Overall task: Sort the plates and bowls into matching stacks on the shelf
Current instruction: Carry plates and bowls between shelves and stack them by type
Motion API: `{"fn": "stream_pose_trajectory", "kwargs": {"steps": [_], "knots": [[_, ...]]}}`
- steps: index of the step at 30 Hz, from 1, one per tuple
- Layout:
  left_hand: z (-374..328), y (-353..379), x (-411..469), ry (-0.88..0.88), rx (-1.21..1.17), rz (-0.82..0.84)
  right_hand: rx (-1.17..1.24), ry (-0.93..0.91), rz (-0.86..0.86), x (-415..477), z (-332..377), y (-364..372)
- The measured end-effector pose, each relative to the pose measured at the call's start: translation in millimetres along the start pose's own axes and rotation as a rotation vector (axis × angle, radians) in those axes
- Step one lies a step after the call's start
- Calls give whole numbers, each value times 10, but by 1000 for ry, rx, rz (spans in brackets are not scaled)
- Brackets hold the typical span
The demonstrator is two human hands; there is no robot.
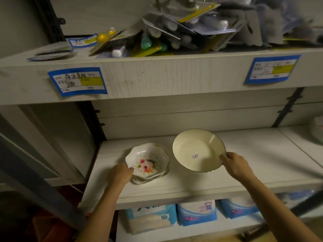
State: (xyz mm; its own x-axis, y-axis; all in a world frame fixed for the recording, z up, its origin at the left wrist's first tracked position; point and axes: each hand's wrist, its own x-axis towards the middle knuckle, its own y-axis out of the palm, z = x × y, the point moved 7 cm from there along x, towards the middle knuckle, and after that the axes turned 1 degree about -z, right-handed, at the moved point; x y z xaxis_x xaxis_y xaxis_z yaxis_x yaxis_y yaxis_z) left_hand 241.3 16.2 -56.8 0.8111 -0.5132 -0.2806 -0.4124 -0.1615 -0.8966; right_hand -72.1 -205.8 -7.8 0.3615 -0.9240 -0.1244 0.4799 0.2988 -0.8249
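Stack of floral bowls (148, 163) is seated on the middle shelf (262, 154), left of centre; scalloped rims, flower print seen inside the top bowl. The stack is gripped at its near-left rim by the left hand (120, 174), fingers curled round the edge. Cream plate (197, 147) is held just right of the bowls, apart from them, tilted with its face toward the camera and far edge raised. Its near-right rim is pinched by the right hand (236, 165); digits behind the plate are hidden. Barcode sticker (195, 156) is stuck near the plate's centre. Whether the plate's low edge touches the shelf cannot be told. Blister-packed items (174, 32) are piled on the upper shelf (157, 75); two blue price labels (77, 81) are fixed to its front edge. Blue-and-white packs (196, 213) are stored on the level below
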Motion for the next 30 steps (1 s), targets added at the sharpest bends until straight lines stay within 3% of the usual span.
{"fn": "stream_pose_trajectory", "kwargs": {"steps": [4,13,30], "knots": [[-64,-57,61,26,92,31,13,26,2,-73,-113,-16],[-213,-418,-79,86,-23,-104,80,135,-42,-352,-414,-203],[-1905,-39,-1202,543,-101,-64,291,321,-246,-1395,-1803,-1356]]}}
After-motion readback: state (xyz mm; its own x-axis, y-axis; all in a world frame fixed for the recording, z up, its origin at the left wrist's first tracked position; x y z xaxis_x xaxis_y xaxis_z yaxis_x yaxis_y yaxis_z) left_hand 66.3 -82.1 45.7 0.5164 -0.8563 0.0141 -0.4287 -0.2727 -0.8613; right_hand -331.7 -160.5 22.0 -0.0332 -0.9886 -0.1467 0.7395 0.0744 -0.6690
